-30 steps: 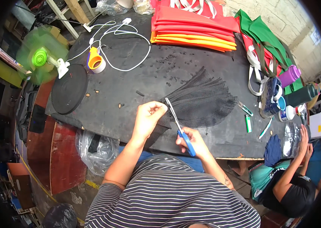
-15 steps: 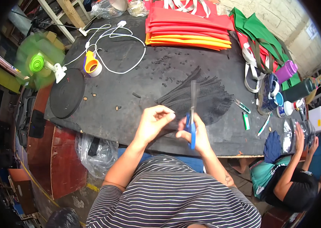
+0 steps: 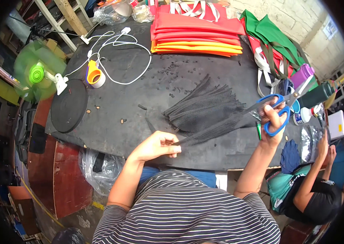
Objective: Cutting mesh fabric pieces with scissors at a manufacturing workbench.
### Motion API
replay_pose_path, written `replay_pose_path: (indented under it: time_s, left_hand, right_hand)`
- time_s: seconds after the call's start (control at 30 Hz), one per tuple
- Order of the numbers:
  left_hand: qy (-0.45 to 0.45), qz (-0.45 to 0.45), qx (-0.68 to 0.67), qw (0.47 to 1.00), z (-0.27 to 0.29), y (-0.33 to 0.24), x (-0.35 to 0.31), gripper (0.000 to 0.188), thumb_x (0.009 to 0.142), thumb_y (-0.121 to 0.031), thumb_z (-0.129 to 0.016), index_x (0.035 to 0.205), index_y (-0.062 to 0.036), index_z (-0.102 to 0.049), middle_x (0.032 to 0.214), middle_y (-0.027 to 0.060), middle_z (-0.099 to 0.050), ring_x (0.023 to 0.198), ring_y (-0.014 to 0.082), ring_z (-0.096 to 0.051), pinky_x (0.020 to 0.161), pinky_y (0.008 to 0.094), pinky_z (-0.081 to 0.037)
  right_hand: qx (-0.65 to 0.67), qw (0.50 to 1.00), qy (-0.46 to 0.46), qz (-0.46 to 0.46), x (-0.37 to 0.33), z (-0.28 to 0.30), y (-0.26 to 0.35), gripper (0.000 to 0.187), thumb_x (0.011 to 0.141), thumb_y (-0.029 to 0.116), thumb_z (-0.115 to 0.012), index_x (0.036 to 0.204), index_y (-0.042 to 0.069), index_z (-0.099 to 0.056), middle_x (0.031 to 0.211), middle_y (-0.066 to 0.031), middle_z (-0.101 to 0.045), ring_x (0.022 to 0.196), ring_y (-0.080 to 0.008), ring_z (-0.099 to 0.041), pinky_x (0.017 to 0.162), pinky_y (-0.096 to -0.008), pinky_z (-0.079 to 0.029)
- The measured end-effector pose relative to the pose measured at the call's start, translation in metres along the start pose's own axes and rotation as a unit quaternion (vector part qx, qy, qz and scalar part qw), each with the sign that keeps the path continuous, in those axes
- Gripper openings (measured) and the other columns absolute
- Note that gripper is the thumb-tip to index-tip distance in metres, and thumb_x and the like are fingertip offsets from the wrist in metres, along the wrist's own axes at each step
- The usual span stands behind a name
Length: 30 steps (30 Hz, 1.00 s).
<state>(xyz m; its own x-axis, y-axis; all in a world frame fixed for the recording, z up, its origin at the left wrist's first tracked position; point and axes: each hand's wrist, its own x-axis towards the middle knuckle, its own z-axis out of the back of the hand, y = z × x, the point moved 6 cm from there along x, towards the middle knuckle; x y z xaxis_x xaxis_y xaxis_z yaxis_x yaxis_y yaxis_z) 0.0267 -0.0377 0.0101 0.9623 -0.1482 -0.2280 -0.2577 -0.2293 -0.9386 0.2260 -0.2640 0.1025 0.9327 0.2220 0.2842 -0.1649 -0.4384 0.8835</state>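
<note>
My left hand (image 3: 155,147) pinches one end of a black mesh strip (image 3: 216,128) near the table's front edge. The strip stretches up and right to my right hand (image 3: 273,126), which grips its other end. Hooked on the fingers of that same hand is a pair of scissors (image 3: 287,118) with blue handles, blades aimed away to the upper right. Behind the strip lies a fanned pile of black mesh pieces (image 3: 204,106) on the dark table (image 3: 119,97).
Small black scraps (image 3: 176,73) lie beyond the pile. Red and orange fabric bags (image 3: 196,38) are stacked at the back. A tape roll (image 3: 95,77), a white cable (image 3: 150,57) and a spinning green fan (image 3: 37,73) stand left. A co-worker (image 3: 314,195) sits at right.
My right hand has swung right and up with the scissors, now turned away and hooked on the fingers. A mesh strip is now stretched between both hands; my left hand has come slightly nearer.
</note>
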Motion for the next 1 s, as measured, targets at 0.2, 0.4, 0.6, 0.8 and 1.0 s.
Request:
replay_pose_path:
  time_s: [0.2,0.4,0.6,0.8,1.0]
  left_hand:
    - [-0.085,0.038,-0.021,0.995,0.018,-0.004,-0.001,0.016,0.081,-0.012,-0.061,0.09,0.001,-0.06,0.073,0.0059,-0.062,0.059,0.0105,-0.059,0.053,0.02,-0.044]
    - [-0.243,-0.01,0.058,0.968,0.043,0.013,0.018,0.013,0.082,-0.012,-0.057,0.081,0.001,-0.058,0.064,0.0049,-0.059,0.045,0.0091,-0.054,0.039,0.0196,-0.038]
    - [-0.257,0.005,0.053,0.965,0.046,0.015,0.018,0.012,0.083,-0.013,-0.057,0.079,-0.0011,-0.059,0.061,0.0032,-0.057,0.043,0.0067,-0.049,0.038,0.0176,-0.034]
    - [-0.255,0.007,0.035,0.966,0.044,0.015,0.019,0.011,0.082,-0.011,-0.056,0.078,-0.0018,-0.059,0.061,0.0025,-0.057,0.041,0.0057,-0.047,0.038,0.0169,-0.034]
    - [-0.251,0.004,0.022,0.968,0.043,0.015,0.019,0.011,0.082,-0.012,-0.056,0.077,-0.0018,-0.059,0.06,0.0027,-0.057,0.041,0.0054,-0.047,0.037,0.0167,-0.034]
  right_hand:
    - [0.01,1.0,0.001,0.011,0.015,0.021,-0.015,0.027,0.067,0.002,-0.064,0.09,0.003,-0.051,0.076,-0.0047,-0.055,0.064,-0.0137,-0.054,0.062,-0.0264,-0.044]
    - [-0.429,0.903,-0.006,-0.013,0.001,0.028,-0.063,0.033,0.072,0.025,-0.073,0.079,0.004,-0.048,0.065,-0.0017,-0.052,0.057,-0.0087,-0.048,0.054,-0.0224,-0.039]
    - [-0.066,0.864,0.348,-0.358,-0.124,-0.05,-0.118,0.025,0.075,0.021,-0.068,0.084,0.005,-0.051,0.07,0.0009,-0.05,0.062,-0.0067,-0.048,0.057,-0.0208,-0.041]
    - [-0.05,0.8,0.366,-0.472,-0.174,-0.043,-0.135,0.034,0.082,0.035,-0.061,0.087,0.002,-0.051,0.068,-0.0036,-0.054,0.061,-0.0089,-0.052,0.058,-0.021,-0.042]
    - [-0.066,0.802,0.349,-0.481,-0.173,-0.046,-0.135,0.034,0.081,0.035,-0.061,0.084,0.003,-0.051,0.065,-0.0028,-0.054,0.055,-0.008,-0.051,0.054,-0.02,-0.042]
